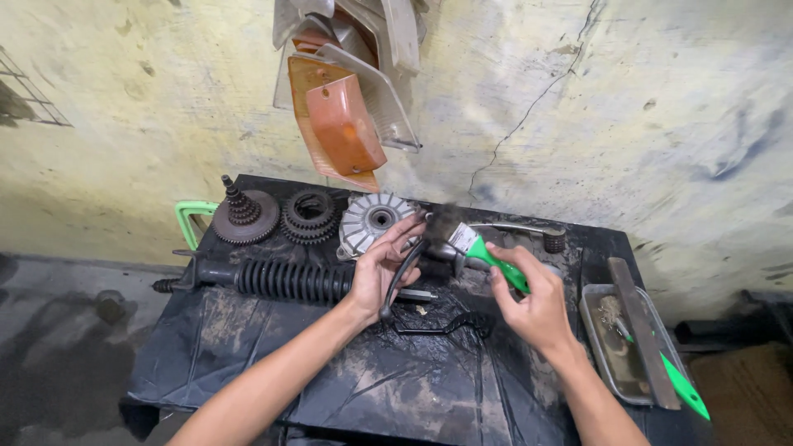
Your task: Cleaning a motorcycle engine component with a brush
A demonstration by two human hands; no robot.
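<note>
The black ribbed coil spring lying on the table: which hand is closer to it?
Left. The left hand sits right at the end of the black ribbed coil spring; the right hand, holding a green-handled brush, is farther right.

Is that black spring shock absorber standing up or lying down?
Lying down: the shock absorber rests lengthwise on the black-covered table, beside the left hand.

Open black sheeting [347,388] lay at six o'clock, passable. Obstacles: coil-spring shaft [273,281] at nine, gear stacks [277,216] at eleven, finned hub [373,220] at twelve, metal tray [596,343] at three, hanging lamp lenses [347,107] overhead.
</note>
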